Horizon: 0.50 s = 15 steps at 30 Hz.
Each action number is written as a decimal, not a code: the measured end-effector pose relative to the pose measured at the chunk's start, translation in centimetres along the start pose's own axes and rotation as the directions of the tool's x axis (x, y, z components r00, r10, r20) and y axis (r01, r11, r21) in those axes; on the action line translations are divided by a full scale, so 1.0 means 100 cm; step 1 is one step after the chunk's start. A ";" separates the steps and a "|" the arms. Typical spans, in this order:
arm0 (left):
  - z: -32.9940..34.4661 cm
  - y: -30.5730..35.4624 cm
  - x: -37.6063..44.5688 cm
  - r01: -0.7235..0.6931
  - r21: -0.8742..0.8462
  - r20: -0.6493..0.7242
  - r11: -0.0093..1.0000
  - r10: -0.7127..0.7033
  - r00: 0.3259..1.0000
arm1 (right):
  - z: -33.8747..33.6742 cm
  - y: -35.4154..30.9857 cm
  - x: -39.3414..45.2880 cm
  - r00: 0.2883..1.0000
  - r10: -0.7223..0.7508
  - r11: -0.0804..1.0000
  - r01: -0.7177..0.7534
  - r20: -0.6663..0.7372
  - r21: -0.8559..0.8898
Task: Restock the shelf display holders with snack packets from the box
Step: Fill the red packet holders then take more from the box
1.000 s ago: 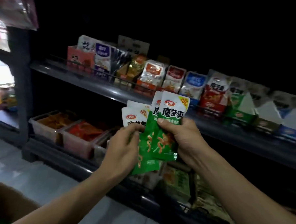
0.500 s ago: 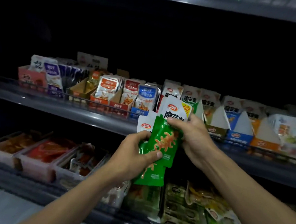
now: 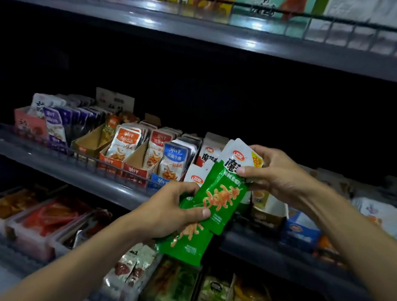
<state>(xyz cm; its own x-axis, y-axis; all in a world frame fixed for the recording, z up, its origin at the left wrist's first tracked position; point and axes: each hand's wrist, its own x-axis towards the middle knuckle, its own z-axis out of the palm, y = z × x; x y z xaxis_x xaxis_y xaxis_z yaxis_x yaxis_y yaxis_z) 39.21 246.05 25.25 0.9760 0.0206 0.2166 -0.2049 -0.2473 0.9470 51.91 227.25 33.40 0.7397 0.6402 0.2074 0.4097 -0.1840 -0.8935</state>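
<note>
A person's two bare forearms reach up from the bottom corners toward a dim shop shelf. The left hand (image 3: 171, 211) grips a fanned bunch of green snack packets (image 3: 209, 207), fingers curled behind them and the thumb pressed across the front of the lower ones. The right hand (image 3: 274, 171) pinches the white top of the foremost packet (image 3: 237, 162) between thumb and fingers, lifting its upper edge clear of the bunch. The packets are held in the air just in front of the middle shelf's front rail (image 3: 115, 170), near the centre of its length. Below the hands, the lower shelf carries clear bins (image 3: 44, 218) of red and orange goods toward its left end and more bagged snacks (image 3: 134, 264) at its front edge. Behind the hands, the middle shelf holds a row of cardboard display holders (image 3: 133, 158) packed with upright packets: purple ones toward the left end, then orange, red and blue, with white-topped packets (image 3: 212, 149) of the same make just behind the held bunch. Further holders (image 3: 298, 228) along the right end are blurred. The top shelf (image 3: 233, 35) above carries large packs behind a wire rail.
</note>
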 end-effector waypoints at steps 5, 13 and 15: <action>0.016 0.001 0.016 0.043 0.111 -0.086 0.993 -0.034 0.996 | -0.025 -0.001 0.004 0.999 -0.038 0.980 0.035 -0.012 -0.195; 0.021 -0.003 0.020 0.055 -0.056 -0.504 0.997 -0.076 0.860 | -0.053 0.007 0.020 0.934 -0.161 0.973 0.096 -0.318 -0.211; 0.020 -0.002 0.021 0.046 -0.057 -0.539 0.997 -0.069 0.840 | -0.052 0.012 0.026 0.927 -0.170 0.966 0.089 -0.335 -0.244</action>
<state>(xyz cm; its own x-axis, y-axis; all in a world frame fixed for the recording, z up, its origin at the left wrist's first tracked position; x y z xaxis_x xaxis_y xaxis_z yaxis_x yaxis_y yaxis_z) 41.42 244.22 25.09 0.7944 0.5562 0.2441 -0.1640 -0.1905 0.9679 57.12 224.87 34.91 0.7944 0.3750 0.4778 0.5920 -0.3024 -0.7470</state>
